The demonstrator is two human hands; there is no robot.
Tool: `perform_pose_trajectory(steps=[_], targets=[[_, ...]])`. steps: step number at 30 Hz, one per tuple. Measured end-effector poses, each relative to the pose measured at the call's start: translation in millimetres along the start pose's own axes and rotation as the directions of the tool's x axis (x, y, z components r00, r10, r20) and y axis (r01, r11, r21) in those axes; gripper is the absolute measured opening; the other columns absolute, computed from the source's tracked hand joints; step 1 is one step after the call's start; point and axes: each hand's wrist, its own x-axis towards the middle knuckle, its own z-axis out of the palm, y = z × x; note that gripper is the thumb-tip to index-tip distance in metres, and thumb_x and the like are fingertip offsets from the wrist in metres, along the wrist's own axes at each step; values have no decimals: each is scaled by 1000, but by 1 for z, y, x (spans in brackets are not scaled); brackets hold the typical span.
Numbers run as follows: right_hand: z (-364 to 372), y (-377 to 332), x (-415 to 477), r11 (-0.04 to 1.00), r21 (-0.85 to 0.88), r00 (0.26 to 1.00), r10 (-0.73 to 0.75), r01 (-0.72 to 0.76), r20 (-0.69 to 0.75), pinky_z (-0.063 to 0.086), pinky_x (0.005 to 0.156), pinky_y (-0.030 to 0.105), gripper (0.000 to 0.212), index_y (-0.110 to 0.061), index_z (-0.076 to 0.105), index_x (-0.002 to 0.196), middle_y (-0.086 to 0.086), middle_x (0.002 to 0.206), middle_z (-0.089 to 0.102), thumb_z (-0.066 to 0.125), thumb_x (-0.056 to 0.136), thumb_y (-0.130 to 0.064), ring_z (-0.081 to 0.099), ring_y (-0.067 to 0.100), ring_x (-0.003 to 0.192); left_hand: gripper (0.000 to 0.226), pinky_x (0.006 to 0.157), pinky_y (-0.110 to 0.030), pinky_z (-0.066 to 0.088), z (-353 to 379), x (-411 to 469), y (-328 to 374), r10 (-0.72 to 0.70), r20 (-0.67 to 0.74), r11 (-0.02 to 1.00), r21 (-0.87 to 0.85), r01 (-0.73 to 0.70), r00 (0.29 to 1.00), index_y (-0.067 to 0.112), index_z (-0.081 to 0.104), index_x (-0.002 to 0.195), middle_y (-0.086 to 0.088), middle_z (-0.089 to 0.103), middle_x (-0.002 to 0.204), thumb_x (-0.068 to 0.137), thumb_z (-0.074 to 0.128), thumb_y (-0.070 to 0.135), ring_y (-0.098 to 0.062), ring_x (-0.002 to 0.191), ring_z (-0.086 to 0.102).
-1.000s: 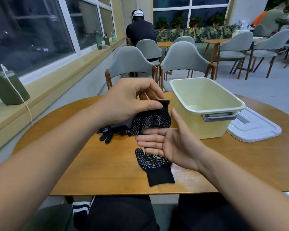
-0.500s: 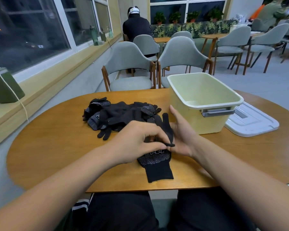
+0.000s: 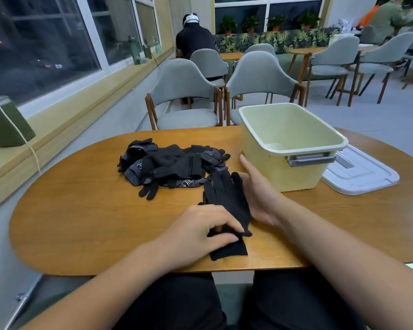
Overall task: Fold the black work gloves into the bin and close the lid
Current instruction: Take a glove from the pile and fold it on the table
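A black work glove point(image 3: 227, 198) lies flat on the wooden table point(image 3: 86, 215), fingers pointing away from me, on top of a second glove whose cuff point(image 3: 231, 251) shows near the table's front edge. My left hand point(image 3: 200, 234) pinches the upper glove's cuff. My right hand point(image 3: 255, 189) lies flat with straight fingers against the glove's right side. A heap of several black dotted gloves point(image 3: 169, 165) sits behind. The pale yellow bin point(image 3: 293, 148) stands open and bare inside, to the right. Its white lid point(image 3: 360, 175) lies flat on the table beyond it.
Two grey chairs point(image 3: 184, 91) stand at the table's far side. A person point(image 3: 193, 36) sits with their back to me at another table. A green box with a white cable point(image 3: 5, 122) sits on the window ledge at left.
The glove my left hand held up in the air has come down onto the glove on the table. Both hands lowered with it; my left hand slid back to its cuff.
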Motion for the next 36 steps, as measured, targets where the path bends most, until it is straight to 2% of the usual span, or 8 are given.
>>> perform_pose_trajectory(steps=[4,7,10,14,17,25,30,36], targets=[[1,1,5,958,-275,982,-126,83,-142,54,104,34,59,-23,73,130,3,128,78,50,103,-70,75,15,116,18,77,-10,43,4,-5,-1,-51,-9,998,-40,50,999,29,81,112,21,71,100,94,83,31,-9,87,69],[-4,3,3,870,-479,969,-208,119,-137,43,120,42,61,-36,74,130,-16,130,75,52,95,-80,67,6,127,14,77,-9,44,2,-6,-2,-112,-42,990,-87,108,993,29,82,109,20,73,101,95,82,30,-13,90,72],[-9,2,-6,756,-623,940,-328,203,-92,40,118,33,45,-41,70,132,-24,132,71,50,104,-69,59,-5,129,11,80,-14,49,-4,-6,-9,-181,-98,981,-88,173,979,32,81,107,18,75,102,96,80,28,-14,93,71],[-11,-1,-23,630,-733,920,-391,256,-15,39,95,5,34,-43,60,142,-34,132,64,52,110,-50,54,-22,119,14,73,-9,43,-11,-4,-24,-258,-211,966,-65,250,943,32,81,102,18,75,96,95,80,20,-13,89,69],[-18,3,-34,485,-834,910,-413,262,46,36,100,8,38,-45,57,145,-36,139,57,61,108,-46,45,-28,121,18,73,-10,46,-12,-4,-38,-355,-268,935,-80,346,896,37,79,101,18,74,94,96,78,20,-10,89,68],[-29,26,-77,157,-881,834,-430,447,347,42,113,22,32,-31,72,129,-23,134,62,77,100,-40,56,6,136,19,92,-21,49,-5,-1,-66,-406,-317,902,10,431,857,37,75,116,23,68,112,98,74,29,1,106,62],[-37,37,-92,77,-875,824,-386,477,415,43,114,32,28,-33,73,117,-24,137,57,80,94,-47,51,10,140,16,102,-28,50,5,-1,-79,-403,-316,903,16,430,859,40,74,112,26,64,114,97,73,34,1,117,56],[-41,44,-93,36,-888,838,-351,459,419,41,113,38,22,-33,62,106,-26,138,54,76,89,-32,47,10,141,10,100,-26,49,7,-3,-81,-415,-326,898,1,439,849,42,72,102,24,63,111,95,75,35,1,116,55]])
